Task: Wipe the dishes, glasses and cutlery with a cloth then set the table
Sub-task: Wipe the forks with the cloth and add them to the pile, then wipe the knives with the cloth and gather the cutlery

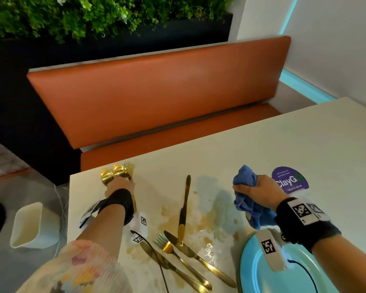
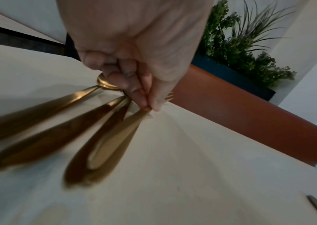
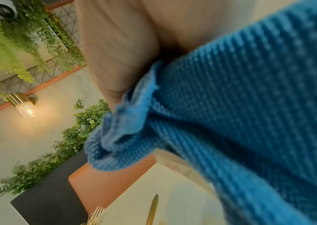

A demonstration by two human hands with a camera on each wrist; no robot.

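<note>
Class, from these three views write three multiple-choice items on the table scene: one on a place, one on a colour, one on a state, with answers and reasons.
1. Where is the plate?
A. under the right forearm
B. on the bench
C. beside the spoons

2. What colour is the cloth?
A. white
B. blue
C. orange

3. How is the left hand?
A. flat and holding nothing
B. gripping gold cutlery
C. off the table

Answers:
1 A, it lies at the near right table edge.
2 B, bunched in the right hand.
3 B, fingers pinch a handle.

L hand (image 1: 119, 188) pinching, R hand (image 1: 260, 187) fisted
</note>
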